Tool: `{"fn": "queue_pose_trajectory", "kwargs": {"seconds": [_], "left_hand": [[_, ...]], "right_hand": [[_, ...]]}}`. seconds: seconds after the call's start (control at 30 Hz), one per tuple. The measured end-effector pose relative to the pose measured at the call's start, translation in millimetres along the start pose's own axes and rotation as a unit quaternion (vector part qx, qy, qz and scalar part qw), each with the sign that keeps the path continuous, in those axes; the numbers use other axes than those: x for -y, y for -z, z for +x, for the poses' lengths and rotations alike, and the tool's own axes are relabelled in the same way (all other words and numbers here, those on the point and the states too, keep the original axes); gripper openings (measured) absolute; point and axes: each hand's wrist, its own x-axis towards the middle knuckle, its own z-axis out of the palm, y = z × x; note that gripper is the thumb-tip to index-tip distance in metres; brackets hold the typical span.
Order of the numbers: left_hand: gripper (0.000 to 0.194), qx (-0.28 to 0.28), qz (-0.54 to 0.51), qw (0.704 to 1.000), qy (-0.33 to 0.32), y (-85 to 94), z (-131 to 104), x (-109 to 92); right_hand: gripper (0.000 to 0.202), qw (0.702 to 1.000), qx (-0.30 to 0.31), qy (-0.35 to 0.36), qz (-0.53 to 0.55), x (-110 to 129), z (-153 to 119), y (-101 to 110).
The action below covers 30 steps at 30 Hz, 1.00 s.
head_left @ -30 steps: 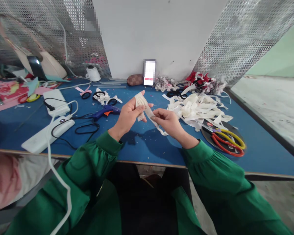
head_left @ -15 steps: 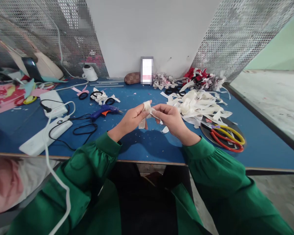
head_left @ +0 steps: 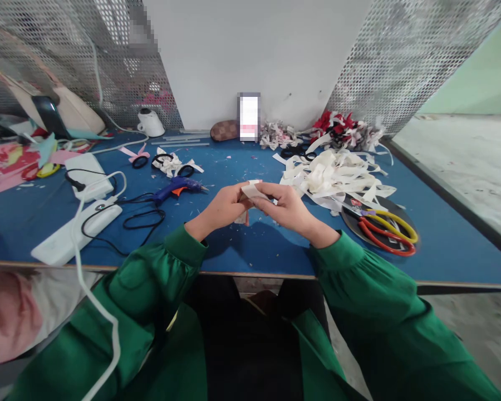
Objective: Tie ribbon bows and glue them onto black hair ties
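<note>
A cream fabric ribbon [head_left: 255, 191] stretches between my two hands above the blue table. My left hand [head_left: 224, 207] is closed on it, with a short tail of ribbon hanging below the fingers. My right hand [head_left: 287, 207] pinches the same ribbon at its other side, close against the left. The fingertips partly hide the folds. To the right of my hands lies a loose heap of cream ribbon strips [head_left: 338, 172]. A blue hot glue gun [head_left: 178, 189] rests on the table just left of my left hand.
Scissors with red and yellow handles [head_left: 390, 231] lie on a dark round plate [head_left: 359, 236] at right. A white power strip [head_left: 77, 236] with cables is at left. Finished-looking bows on black hair ties [head_left: 173, 164], a phone [head_left: 249, 117] and a checkered pouch [head_left: 224, 131] stand farther back.
My right hand has come closer over the left, and the ribbon now lies across the fingers as a flat band. The upright loop at the left fingers is no longer visible.
</note>
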Motion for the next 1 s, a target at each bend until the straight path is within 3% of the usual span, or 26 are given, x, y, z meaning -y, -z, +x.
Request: {"fn": "queue_pose_trajectory", "kwargs": {"seconds": [0.13,0.3,0.67,0.8,1.0], "left_hand": [[0.047,0.017,-0.055,0.998,0.025,-1.0,0.7,1.6],[0.044,0.035,-0.071,0.997,0.026,-1.8,0.4,1.7],[0.036,0.022,0.139,0.989,-0.037,-5.6,-0.6,4.6],[0.028,0.026,0.101,0.994,-0.037,-7.0,0.2,3.4],[0.013,0.027,0.072,0.997,-0.020,-7.8,-0.4,3.1]], "right_hand": [[0.029,0.983,-0.008,0.082,-0.164,-5.1,-2.4,-1.0],[0.030,0.928,0.030,0.145,-0.342,-9.1,-2.3,-0.1],[0.023,0.827,0.086,0.175,-0.528,-6.2,-1.5,-8.0],[0.025,0.825,0.042,0.185,-0.532,-9.6,-2.3,-9.5],[0.030,0.851,-0.012,0.178,-0.494,-15.3,-1.4,-10.5]]}}
